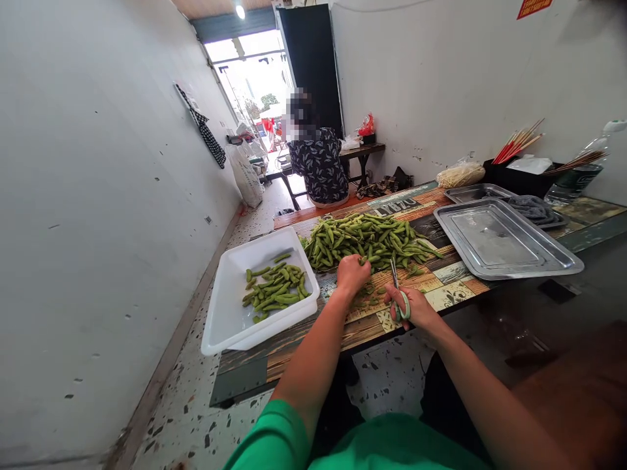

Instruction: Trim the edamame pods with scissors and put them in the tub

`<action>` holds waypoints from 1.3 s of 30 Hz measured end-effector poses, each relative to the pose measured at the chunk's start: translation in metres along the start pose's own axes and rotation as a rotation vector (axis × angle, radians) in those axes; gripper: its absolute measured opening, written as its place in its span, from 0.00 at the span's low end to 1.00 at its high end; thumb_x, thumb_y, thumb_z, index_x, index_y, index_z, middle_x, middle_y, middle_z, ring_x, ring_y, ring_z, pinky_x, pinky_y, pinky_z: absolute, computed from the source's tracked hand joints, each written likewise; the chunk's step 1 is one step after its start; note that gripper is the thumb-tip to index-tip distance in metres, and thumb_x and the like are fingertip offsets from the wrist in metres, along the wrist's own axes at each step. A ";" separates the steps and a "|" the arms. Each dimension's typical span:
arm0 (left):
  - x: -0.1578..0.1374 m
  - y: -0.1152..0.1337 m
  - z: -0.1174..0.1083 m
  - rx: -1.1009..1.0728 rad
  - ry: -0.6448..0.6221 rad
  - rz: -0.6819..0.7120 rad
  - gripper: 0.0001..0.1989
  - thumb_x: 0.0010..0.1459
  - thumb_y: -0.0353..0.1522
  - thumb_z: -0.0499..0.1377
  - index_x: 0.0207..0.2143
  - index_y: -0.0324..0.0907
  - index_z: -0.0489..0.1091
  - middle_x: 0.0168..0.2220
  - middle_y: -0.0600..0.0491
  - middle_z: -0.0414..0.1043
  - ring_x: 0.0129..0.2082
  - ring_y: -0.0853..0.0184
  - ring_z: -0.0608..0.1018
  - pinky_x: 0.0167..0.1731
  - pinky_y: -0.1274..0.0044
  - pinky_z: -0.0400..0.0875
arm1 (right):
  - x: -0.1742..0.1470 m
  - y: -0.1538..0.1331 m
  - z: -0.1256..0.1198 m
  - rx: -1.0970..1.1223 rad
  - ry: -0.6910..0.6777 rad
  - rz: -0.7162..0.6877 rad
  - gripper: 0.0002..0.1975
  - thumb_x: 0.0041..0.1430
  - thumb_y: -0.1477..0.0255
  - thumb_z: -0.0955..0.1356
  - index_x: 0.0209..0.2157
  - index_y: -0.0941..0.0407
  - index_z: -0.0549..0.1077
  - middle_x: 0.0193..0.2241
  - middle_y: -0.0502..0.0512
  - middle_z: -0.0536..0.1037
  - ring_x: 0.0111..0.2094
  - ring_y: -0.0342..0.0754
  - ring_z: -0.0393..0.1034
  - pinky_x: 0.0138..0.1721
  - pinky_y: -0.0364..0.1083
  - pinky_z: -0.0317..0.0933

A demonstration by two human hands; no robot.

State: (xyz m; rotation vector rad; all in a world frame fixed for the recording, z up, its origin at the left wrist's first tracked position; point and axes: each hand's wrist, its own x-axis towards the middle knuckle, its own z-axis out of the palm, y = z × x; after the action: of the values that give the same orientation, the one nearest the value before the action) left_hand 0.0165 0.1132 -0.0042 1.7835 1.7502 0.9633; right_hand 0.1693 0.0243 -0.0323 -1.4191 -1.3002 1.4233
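My left hand [353, 274] is closed at the near edge of a heap of green edamame pods [362, 238], with a bit of green pod showing at its fingertips. My right hand [414, 307] grips a pair of scissors [394, 277] by the pale green handles, blades pointing away from me. Small green trimmings [369, 297] lie on the table between my hands. To the left, a white plastic tub [228, 307] holds a smaller batch of pods [279, 290].
On the patterned table [450, 297], a metal tray [504, 241] lies at right. Behind it are a dark cloth [531, 209], a black box [519, 176] of skewers and a plastic bottle [573, 183]. A person [321, 163] sits farther back, facing away.
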 end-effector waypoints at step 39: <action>-0.009 0.011 -0.028 -0.606 -0.652 -0.177 0.26 0.35 0.44 0.71 0.15 0.41 0.55 0.11 0.63 0.47 0.11 0.80 0.49 0.14 0.78 0.38 | 0.000 -0.001 -0.003 -0.169 0.001 -0.028 0.25 0.50 0.46 0.66 0.22 0.56 0.69 0.09 0.46 0.64 0.07 0.40 0.54 0.06 0.41 0.49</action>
State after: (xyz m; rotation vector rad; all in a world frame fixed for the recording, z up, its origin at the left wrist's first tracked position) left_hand 0.0033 0.0994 0.0214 1.3100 1.0372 0.6350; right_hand 0.1718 0.0249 -0.0306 -1.5048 -1.4622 1.3198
